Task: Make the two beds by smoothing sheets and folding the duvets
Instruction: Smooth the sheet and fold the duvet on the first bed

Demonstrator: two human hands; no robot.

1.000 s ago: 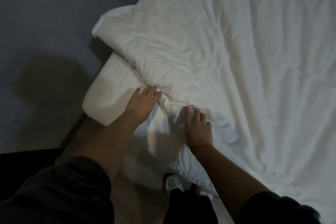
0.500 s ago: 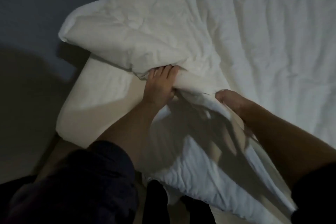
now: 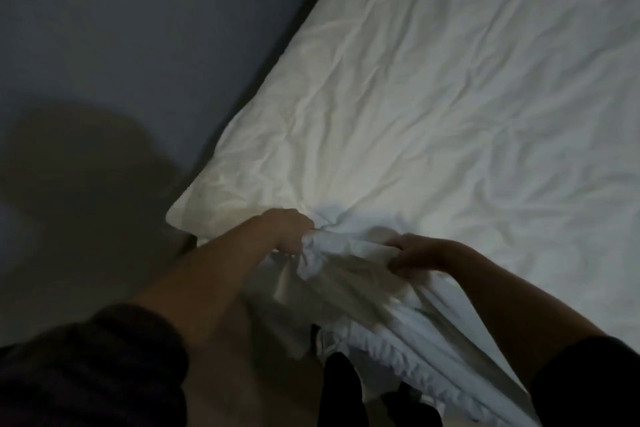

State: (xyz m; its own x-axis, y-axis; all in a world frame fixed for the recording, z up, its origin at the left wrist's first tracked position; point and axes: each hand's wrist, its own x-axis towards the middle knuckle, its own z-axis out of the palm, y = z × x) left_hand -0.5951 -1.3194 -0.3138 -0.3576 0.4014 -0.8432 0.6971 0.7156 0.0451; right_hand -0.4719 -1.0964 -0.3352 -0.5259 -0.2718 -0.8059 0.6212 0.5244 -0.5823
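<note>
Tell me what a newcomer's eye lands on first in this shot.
First, the big wrinkled white duvet, filling the upper right and running diagonally against the dark grey wall. Next, low in the centre, the left hand and right hand, each gripping a bunch of the duvet's near edge, which sags in folds towards the person.

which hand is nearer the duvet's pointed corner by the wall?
Left. The left hand grips the duvet edge just beside that corner; the right hand grips farther along.
</note>
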